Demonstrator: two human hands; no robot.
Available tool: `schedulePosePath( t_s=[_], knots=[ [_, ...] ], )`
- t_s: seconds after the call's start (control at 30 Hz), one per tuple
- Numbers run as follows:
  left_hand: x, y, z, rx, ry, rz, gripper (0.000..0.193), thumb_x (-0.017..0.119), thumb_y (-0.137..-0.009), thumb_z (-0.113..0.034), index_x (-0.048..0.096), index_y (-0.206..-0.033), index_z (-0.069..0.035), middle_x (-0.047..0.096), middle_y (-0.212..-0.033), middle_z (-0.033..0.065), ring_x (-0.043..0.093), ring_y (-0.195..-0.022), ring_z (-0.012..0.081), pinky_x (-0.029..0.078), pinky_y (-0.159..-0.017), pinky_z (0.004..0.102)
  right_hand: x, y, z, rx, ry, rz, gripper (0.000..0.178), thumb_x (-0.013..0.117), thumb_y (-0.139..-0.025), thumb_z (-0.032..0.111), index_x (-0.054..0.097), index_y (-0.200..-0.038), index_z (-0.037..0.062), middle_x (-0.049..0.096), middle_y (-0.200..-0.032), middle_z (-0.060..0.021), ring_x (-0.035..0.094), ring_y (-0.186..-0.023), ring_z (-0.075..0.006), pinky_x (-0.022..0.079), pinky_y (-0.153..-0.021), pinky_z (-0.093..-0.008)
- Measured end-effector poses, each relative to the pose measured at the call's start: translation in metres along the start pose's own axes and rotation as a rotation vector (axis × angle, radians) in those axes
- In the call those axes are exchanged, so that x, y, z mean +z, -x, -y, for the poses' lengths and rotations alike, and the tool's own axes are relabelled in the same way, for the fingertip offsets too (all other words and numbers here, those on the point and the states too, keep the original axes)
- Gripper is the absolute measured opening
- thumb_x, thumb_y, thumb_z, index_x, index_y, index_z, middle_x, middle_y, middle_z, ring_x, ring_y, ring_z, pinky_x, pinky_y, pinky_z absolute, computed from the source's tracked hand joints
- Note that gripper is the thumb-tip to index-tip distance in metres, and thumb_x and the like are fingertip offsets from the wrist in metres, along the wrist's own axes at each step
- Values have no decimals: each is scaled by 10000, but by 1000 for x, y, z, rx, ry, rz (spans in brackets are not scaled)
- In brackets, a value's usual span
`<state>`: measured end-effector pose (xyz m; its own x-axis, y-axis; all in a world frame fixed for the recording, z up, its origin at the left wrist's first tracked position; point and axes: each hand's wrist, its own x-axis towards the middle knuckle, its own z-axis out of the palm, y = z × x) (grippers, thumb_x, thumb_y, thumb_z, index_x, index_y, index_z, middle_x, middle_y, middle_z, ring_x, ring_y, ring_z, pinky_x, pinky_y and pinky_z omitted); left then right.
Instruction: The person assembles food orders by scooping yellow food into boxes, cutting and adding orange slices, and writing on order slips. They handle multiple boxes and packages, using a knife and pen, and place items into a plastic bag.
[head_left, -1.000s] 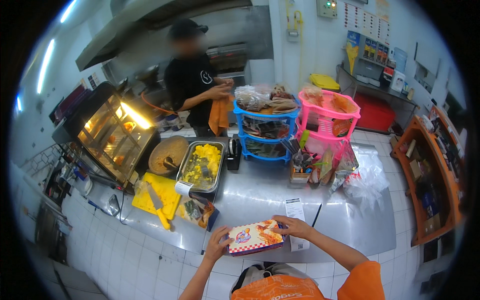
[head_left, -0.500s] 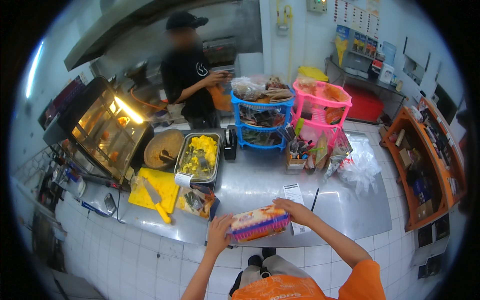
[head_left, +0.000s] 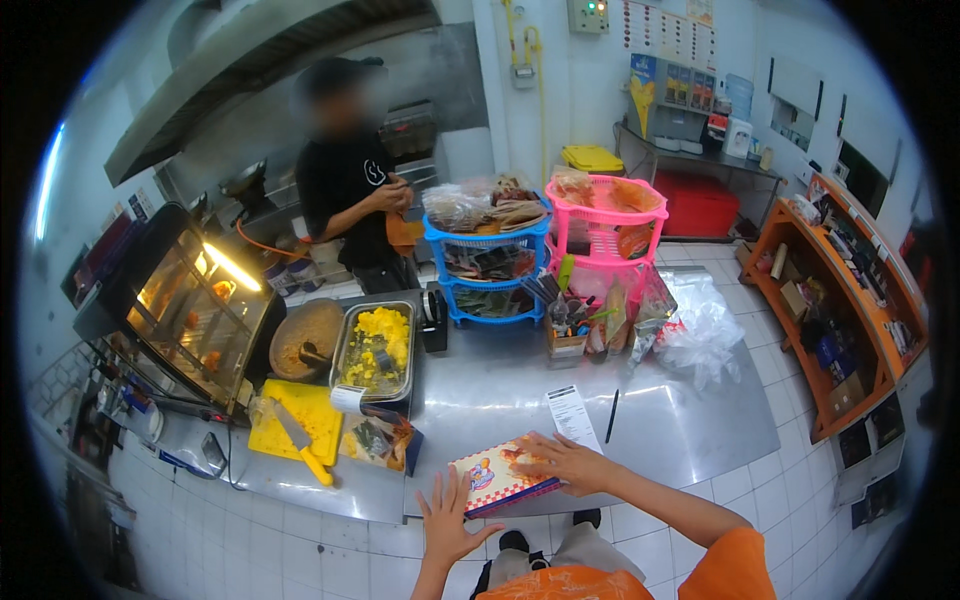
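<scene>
A printed cardboard food box [head_left: 493, 478], cream on top with a red checked border and purple side, lies flat at the steel table's front edge. My right hand [head_left: 572, 464] rests palm down on its right part, fingers spread. Beside the box's left end, my left hand [head_left: 446, 524] is open with the thumb and fingers wide apart, and nothing is in it. Just behind the box lies a paper receipt [head_left: 573, 416], with a thin black pen [head_left: 612, 417] to its right.
To the left are a knife [head_left: 304, 440] on a yellow cutting board [head_left: 265, 433], a second food box [head_left: 415, 452], a tray of yellow food [head_left: 384, 345] and a warmer cabinet [head_left: 185, 310]. Blue [head_left: 490, 268] and pink racks [head_left: 607, 220] stand behind. A co-worker [head_left: 345, 180] stands across the table.
The food box went from tilted between both hands to lying flat, printed top up. My left hand has let go and spread its fingers; my right hand has moved onto the top.
</scene>
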<state>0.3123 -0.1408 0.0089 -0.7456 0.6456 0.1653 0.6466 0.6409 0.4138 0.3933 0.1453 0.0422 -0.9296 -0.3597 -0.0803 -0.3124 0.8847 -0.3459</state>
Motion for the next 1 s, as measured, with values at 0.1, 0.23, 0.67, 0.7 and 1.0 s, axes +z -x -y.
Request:
schedulePosePath(
  t_s=[0.1, 0.23, 0.67, 0.7, 1.0],
  knots=[
    [6, 0, 1, 131, -55, 7, 899, 809, -674, -269, 397, -1465, -155, 368, -1522, 75, 306, -1415, 317, 187, -1124, 610, 13, 5, -11, -149, -59, -33, 969, 700, -740, 13, 213, -1524, 309, 100, -1609, -79, 145, -1469, -337, 282, -1166, -484],
    [16, 2, -2, 134, -172, -36, 1071, 848, -594, -280, 302, -1501, -118, 292, -1560, 81, 221, -1441, 363, 113, -1117, 661, 34, 10, -23, -234, -118, -67, 997, 733, -737, 70, 168, -1539, 251, 108, -1601, -111, 110, -1468, -368, 277, -1172, -456],
    [22, 8, -68, -369, -374, 82, 1022, 633, -792, -584, 167, -1534, -58, 166, -1592, 170, 7, -1473, 415, -94, -1077, 696, 64, -69, 17, -39, 145, -263, 698, 734, -720, 355, 480, -1368, 312, 369, -1413, -240, 359, -1274, -476, 220, -1018, -731],
    [22, 10, -70, -408, -371, 106, 1017, 624, -801, -584, 156, -1538, -63, 151, -1595, 172, -10, -1473, 415, -108, -1073, 694, 63, -69, 19, -38, 121, -296, 708, 736, -716, 362, 471, -1371, 318, 377, -1402, -239, 377, -1253, -464, 230, -1013, -726],
    [43, 9, -73, -626, -514, 152, 963, 509, -844, -676, 56, -1559, -218, 49, -1623, 89, 1, -1480, 374, 17, -1052, 756, 65, -38, -18, -336, -447, -638, 624, 706, -799, 422, 522, -1285, 75, 377, -1418, -221, 361, -1317, -405, 241, -1114, -552]
  ],
)
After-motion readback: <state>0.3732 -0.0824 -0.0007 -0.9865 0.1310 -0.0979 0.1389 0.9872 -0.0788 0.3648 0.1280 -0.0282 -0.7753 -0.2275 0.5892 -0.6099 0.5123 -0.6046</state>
